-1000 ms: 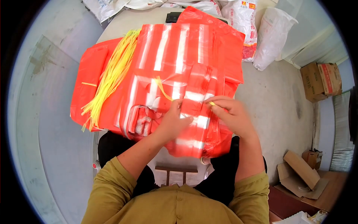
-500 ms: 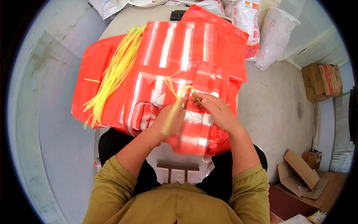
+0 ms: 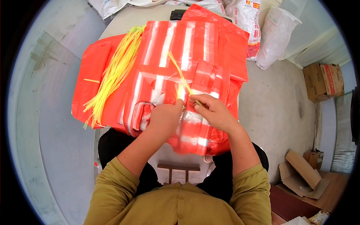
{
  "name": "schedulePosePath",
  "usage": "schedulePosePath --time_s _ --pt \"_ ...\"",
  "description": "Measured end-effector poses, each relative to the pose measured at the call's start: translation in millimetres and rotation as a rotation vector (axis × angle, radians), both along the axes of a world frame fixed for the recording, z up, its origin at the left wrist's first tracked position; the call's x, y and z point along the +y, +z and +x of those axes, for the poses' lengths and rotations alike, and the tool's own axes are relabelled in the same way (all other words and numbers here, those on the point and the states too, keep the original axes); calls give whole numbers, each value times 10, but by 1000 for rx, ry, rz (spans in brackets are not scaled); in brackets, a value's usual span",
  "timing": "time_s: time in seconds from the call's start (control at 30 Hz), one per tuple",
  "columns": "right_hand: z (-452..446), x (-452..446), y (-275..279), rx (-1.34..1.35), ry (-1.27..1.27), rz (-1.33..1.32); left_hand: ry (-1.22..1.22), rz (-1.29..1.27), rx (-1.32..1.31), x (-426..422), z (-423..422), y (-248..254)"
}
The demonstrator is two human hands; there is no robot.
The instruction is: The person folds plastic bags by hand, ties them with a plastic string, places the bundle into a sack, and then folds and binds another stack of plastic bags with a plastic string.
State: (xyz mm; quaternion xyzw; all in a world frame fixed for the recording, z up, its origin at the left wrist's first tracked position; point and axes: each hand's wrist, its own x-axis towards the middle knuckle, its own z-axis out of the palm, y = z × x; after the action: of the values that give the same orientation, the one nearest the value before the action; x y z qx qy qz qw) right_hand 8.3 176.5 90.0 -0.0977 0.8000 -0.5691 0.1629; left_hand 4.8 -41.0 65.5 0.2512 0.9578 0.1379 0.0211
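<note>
My right hand (image 3: pixel 213 112) is closed in a pinch on a yellow plastic strip (image 3: pixel 180 74). The strip slants up and to the left over red-and-white plastic bags (image 3: pixel 163 80). Close beside it, my left hand (image 3: pixel 165 117) is bent with its fingers closed. A yellow end (image 3: pixel 178 91) stands up at its fingertips, and most of those fingers are hidden behind the back of the hand. Both hands rest over a folded bundle of the bags (image 3: pixel 195 129) near the front of the pile. Any knot or loop between the hands cannot be made out.
A bunch of loose yellow strips (image 3: pixel 116 77) lies on red bags (image 3: pixel 88 80) at the left. Behind the pile are a black object (image 3: pixel 177 15) and white sacks (image 3: pixel 243 22). Cardboard boxes (image 3: pixel 323 81) stand at the right, with an opened carton (image 3: pixel 303 176) lower down.
The yellow strip's long end, earlier looped over and hanging across my left wrist, now points up and away over the bags. My left hand has turned slightly; my right hand keeps its pinch.
</note>
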Motion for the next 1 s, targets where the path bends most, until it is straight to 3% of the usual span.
schedulePosePath --time_s 0.1,0.2,0.3,0.4,0.6,0.7,0.8,0.9,1.0 --pt "3 0 -6 13 -3 -1 -28 -64 23 0 10 46" --pt "5 -10 -13 20 -12 -6 -22 -2 178 14 41 91" --pt "7 -24 -6 5 -33 -24 -137 138 492 -3 -20 140" --pt "-12 -25 22 -2 -31 -17 -191 163 520 -40 -28 189" --pt "-7 -15 53 81 12 109 3 307 224 -110 -79 180" --pt "33 -48 81 180 7 176 178 502 59 -101 -73 275" --pt "49 -115 90 267 -5 247 217 877 -323 -66 -61 250" --pt "57 -185 81 318 -35 259 24 876 -327 -35 -35 258" --pt "38 -193 44 306 -34 277 -162 862 -157 -25 -43 286"
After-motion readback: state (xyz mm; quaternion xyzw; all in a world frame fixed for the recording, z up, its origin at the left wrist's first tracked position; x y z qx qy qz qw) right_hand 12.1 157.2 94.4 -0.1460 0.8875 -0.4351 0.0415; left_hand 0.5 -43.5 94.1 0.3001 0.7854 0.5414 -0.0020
